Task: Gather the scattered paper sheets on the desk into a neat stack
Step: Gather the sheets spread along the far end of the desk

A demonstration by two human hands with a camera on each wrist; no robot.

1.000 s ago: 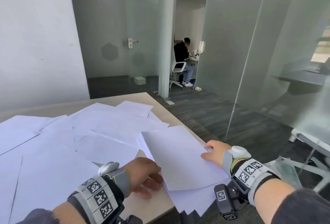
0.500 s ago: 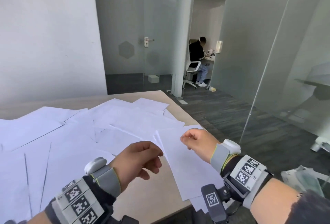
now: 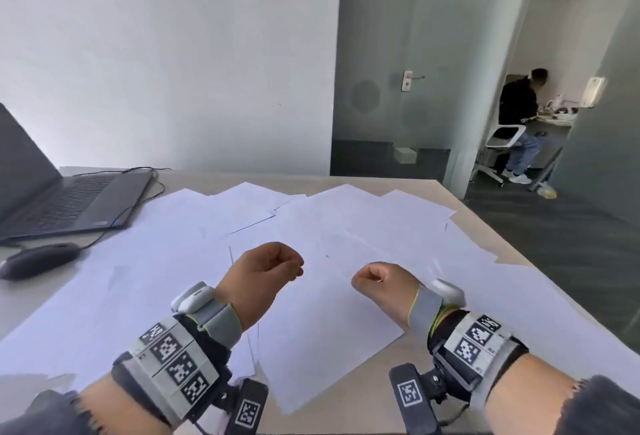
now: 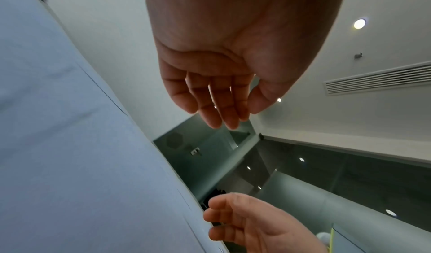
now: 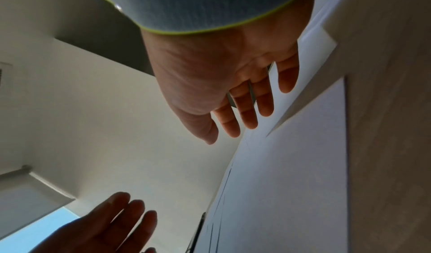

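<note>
Several white paper sheets (image 3: 346, 226) lie scattered and overlapping across the light wooden desk (image 3: 446, 192). Both hands hover side by side just above the middle of the sheets, holding nothing. My left hand (image 3: 294, 270) has loosely curled fingers, and the left wrist view shows its fingers (image 4: 224, 109) relaxed and empty over the paper (image 4: 70, 146). My right hand (image 3: 363, 277) hangs the same way. In the right wrist view its fingers (image 5: 247, 113) are slack above the paper (image 5: 291, 165), with my left hand (image 5: 111, 227) opposite.
An open laptop (image 3: 69, 199) with a cable sits at the desk's far left, and a dark mouse (image 3: 38, 259) lies in front of it. The desk's right edge drops to dark flooring. Behind a glass partition, a person (image 3: 519, 112) sits on a chair.
Both hands let go of the sheet near the right edge, lifted, and came together over the middle of the papers. The head view swung left, bringing the laptop and mouse in.
</note>
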